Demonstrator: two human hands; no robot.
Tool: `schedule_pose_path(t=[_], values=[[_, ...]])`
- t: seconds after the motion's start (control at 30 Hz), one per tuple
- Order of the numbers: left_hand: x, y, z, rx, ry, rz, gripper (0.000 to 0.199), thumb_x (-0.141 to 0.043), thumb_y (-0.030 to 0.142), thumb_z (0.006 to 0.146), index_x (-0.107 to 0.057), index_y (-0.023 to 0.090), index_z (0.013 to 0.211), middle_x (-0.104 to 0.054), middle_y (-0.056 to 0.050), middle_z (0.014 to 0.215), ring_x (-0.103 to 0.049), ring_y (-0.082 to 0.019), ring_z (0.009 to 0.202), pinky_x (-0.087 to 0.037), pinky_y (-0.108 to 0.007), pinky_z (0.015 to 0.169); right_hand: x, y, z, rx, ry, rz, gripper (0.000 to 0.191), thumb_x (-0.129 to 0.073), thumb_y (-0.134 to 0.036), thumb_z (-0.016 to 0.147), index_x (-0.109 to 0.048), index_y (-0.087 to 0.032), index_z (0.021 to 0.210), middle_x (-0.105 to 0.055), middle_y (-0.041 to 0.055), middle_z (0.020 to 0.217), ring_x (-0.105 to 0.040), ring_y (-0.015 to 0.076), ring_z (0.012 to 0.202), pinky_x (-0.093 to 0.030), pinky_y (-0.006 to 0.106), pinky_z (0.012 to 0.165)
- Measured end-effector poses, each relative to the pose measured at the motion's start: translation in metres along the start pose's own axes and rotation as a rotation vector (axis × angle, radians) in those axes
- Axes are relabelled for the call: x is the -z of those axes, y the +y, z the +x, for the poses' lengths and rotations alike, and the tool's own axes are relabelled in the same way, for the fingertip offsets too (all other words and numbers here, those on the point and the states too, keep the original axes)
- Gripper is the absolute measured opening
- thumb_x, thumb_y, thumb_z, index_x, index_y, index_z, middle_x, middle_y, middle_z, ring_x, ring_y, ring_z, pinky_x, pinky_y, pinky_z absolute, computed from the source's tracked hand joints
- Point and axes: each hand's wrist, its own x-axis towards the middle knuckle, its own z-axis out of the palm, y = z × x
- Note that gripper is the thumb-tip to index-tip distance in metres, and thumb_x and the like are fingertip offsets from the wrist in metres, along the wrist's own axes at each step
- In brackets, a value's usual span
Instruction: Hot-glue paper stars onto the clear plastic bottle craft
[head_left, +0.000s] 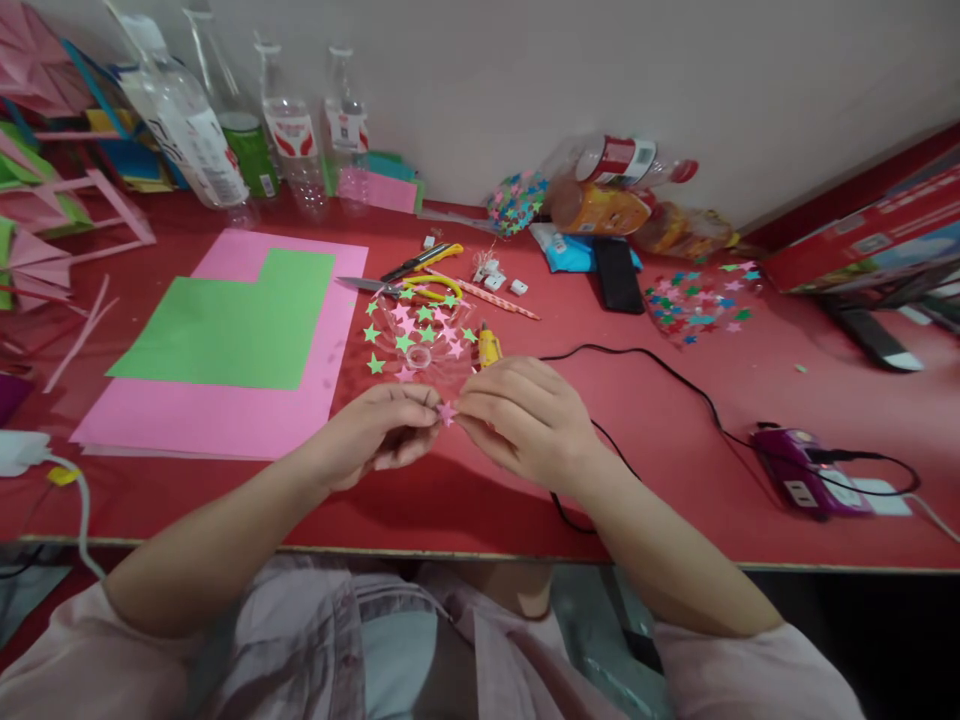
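Note:
A small pink paper star is pinched between my two hands near the table's front. My left hand grips its left side with thumb and finger, the other fingers curled. From the right, the closed fingertips of my right hand hold the star's other side. Just beyond them lies a clear plastic piece with green and pink stars spread over it. A yellow tool, perhaps a glue gun, sits behind my right hand and is partly hidden by it.
Green paper lies on pink sheets at left. Scissors and a cutter lie behind the stars. Bottles line the wall. A phone lies right of centre. A black cable runs to a purple power strip.

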Motion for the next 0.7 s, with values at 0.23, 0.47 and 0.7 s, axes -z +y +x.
schedule_pose_path(t=[0.23,0.47,0.7], values=[[-0.004,-0.005,-0.001,-0.077,0.082,0.229,0.016,-0.050,0.034,0.084,-0.050,0.020,0.077,-0.044,0.008,0.047,-0.030,-0.005,0.036,-0.017,-0.018,0.034,0.007,0.009,-0.002,-0.023,-0.021,-0.013,0.007,-0.056,-0.016,0.087,-0.060,-0.021,0.089,-0.069,0.0027,0.082,-0.061,0.0143,0.075,-0.050,0.029,0.071],[-0.011,-0.017,-0.005,-0.267,0.258,0.792,0.052,-0.047,0.023,0.087,-0.035,0.021,0.137,-0.044,0.011,0.055,-0.043,-0.008,0.049,-0.030,-0.021,0.051,0.019,0.027,0.001,-0.044,-0.295,-0.061,0.020,-0.047,-0.018,0.092,-0.062,-0.017,0.079,-0.066,0.0016,0.071,-0.059,0.0125,0.066,-0.044,0.025,0.063],[-0.008,-0.023,0.004,-0.259,0.279,0.908,0.049,-0.047,0.022,0.086,-0.041,0.018,0.135,-0.042,0.011,0.054,-0.041,-0.007,0.047,-0.028,-0.021,0.048,0.005,0.025,-0.006,-0.074,-0.219,-0.057,0.019,-0.048,-0.016,0.092,-0.062,-0.017,0.080,-0.067,-0.0007,0.068,-0.058,0.0101,0.061,-0.042,0.023,0.058]])
